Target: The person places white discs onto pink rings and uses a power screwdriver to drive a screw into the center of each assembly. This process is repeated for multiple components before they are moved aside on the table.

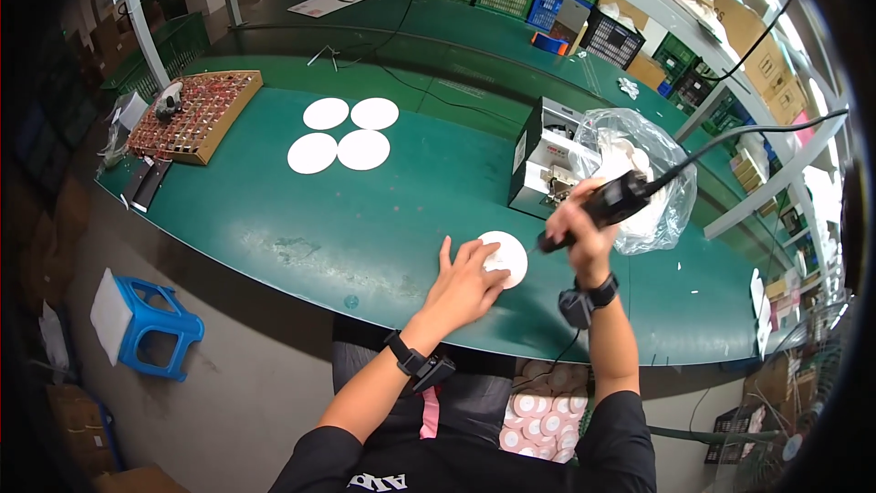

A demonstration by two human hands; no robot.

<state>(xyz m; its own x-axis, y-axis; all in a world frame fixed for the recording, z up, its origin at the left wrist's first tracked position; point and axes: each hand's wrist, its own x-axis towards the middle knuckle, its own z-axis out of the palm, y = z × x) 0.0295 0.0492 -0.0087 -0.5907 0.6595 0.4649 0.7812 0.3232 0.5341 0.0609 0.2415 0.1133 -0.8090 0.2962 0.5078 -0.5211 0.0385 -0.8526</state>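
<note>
My left hand (pixel 463 292) rests on a round white disc (pixel 516 262) near the table's front edge. Its thumb and fingers press onto a white part at the disc's middle, mostly hidden under them, while the outer finger sticks out to the left. In my right hand (pixel 584 230) is a black corded electric screwdriver (pixel 613 203), its tip pointing down and left beside the disc, apart from it. The cord runs off to the upper right. Farther left on the table, several similar white discs (pixel 363 150) lie flat in a close group.
Right of centre stands a metal-cased machine (pixel 546 160), beside a clear plastic bag (pixel 652 219) of white parts. A cardboard tray of small reddish parts (pixel 196 117) sits at the left end. A blue stool (pixel 160 329) stands on the floor; pinkish discs (pixel 545 420) are piled below the table.
</note>
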